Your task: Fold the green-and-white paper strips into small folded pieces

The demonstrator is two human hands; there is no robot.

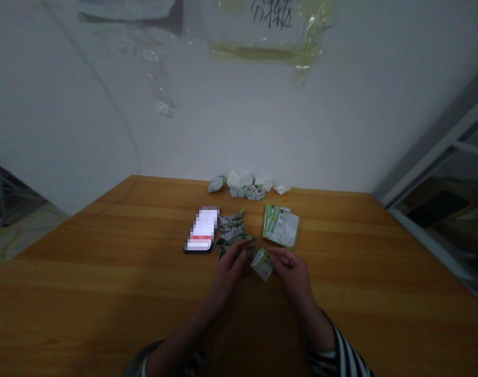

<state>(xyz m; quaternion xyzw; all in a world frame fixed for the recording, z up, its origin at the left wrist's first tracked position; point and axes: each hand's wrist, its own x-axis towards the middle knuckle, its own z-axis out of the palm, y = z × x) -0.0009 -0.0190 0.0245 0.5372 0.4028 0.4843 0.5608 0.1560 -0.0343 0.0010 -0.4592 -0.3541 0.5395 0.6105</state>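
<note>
My right hand (292, 267) pinches a small folded paper (262, 264), printed in green, white and a little red, by its right side between thumb and fingers. To its left is my left hand (233, 260), its fingers curved and apart, near the paper but not visibly gripping it. Just beyond the left hand lie several crumpled or folded printed papers (233, 230), partly hidden by its fingers. A small stack of flat green-and-white printed papers (282, 226) rests beyond my right hand.
On the wooden table (105, 272), a phone (202, 229) with a lit, pixelated screen lies left of the papers. Crumpled white and printed papers (241, 180) sit along the wall (254, 120) at the back. A shelf frame (439, 157) stands to the right.
</note>
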